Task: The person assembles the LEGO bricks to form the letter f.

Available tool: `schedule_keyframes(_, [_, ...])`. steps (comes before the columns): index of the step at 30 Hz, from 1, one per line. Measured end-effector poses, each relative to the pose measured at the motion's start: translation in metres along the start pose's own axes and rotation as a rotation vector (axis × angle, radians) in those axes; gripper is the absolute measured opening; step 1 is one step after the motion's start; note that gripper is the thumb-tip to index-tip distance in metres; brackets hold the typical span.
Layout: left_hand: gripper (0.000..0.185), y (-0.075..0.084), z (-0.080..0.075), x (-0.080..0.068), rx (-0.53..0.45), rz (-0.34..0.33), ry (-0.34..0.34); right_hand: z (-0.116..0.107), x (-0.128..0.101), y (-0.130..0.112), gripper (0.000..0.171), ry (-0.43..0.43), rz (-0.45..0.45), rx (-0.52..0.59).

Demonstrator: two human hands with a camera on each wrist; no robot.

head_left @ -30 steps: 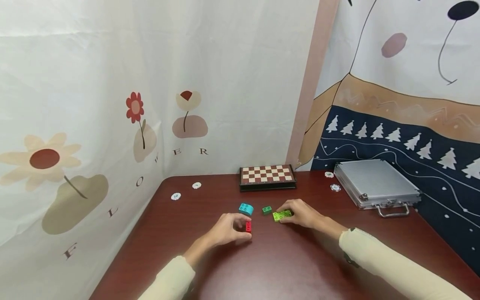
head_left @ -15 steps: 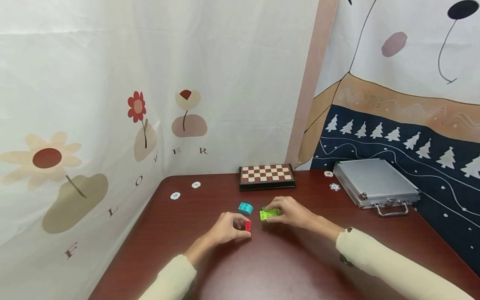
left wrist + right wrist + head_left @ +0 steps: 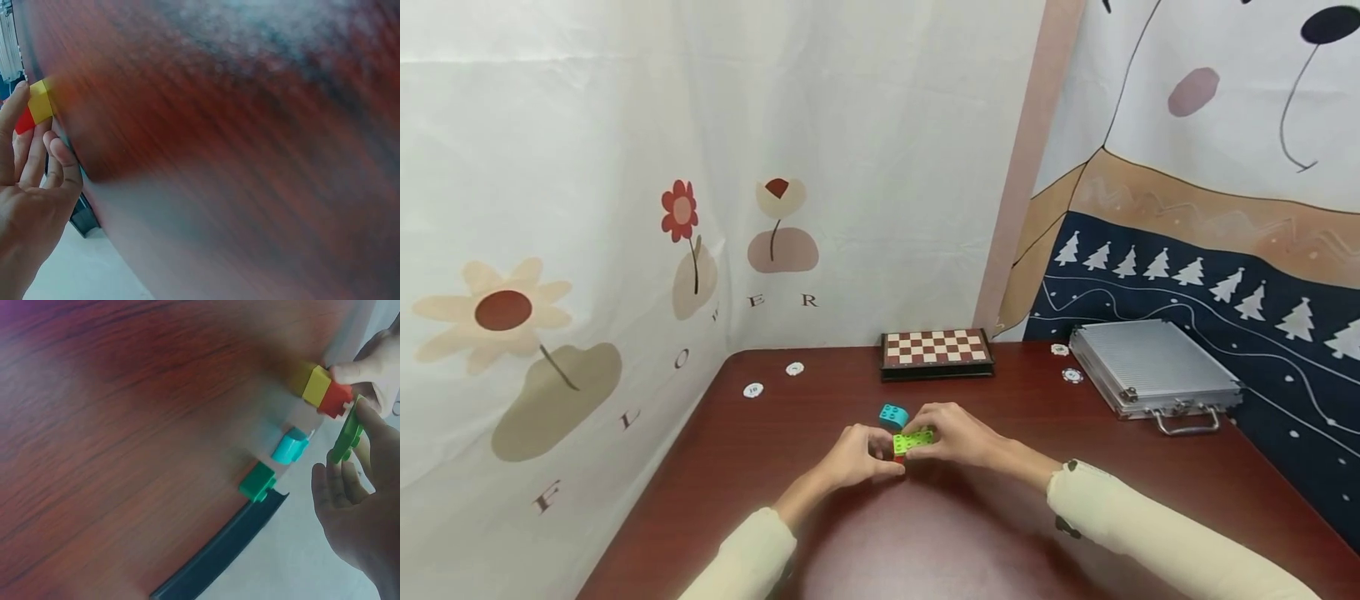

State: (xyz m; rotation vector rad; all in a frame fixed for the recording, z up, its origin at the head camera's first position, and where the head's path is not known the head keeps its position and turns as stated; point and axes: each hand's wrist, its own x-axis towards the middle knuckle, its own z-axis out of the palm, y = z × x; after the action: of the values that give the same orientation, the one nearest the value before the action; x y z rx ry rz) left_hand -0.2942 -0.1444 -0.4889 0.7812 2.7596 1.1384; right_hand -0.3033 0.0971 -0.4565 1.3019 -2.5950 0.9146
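Observation:
My left hand (image 3: 852, 457) pinches a red brick (image 3: 336, 400) that sits on a yellow brick (image 3: 316, 386), both low at the table. In the left wrist view, thumb and fingers lie on either side of the red and yellow pair. My right hand (image 3: 958, 435) grips a flat lime-green brick (image 3: 913, 442), studs up, by its edges. That brick is close over the red one and covers most of it in the head view. A turquoise curved brick (image 3: 892, 416) rests just beyond the hands. The dark green brick (image 3: 257, 482) shows in the right wrist view; my right hand hides it in the head view.
Behind the bricks lies a chessboard box (image 3: 937, 353). At the back right is a silver case (image 3: 1153, 367), with poker chips (image 3: 1072, 376) beside it. Two more chips (image 3: 753, 390) lie at the back left. Printed curtains (image 3: 880, 167) stand along the table's far edges.
My right hand has carried the lime-green brick leftward, past the dark green brick, to over the red brick. My left hand has stayed nearly still, holding the red brick.

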Motion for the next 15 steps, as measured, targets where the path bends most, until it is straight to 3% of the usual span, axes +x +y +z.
schedule_keyframes(7, [0.026, 0.001, 0.001, 0.001, 0.006, 0.024, 0.003, 0.009, 0.006, -0.005, 0.027, -0.032, 0.026, 0.002])
schedule_keyframes(15, [0.025, 0.000, 0.000, -0.001, -0.011, 0.001, -0.013, 0.013, 0.010, -0.009, 0.029, -0.040, 0.070, 0.009])
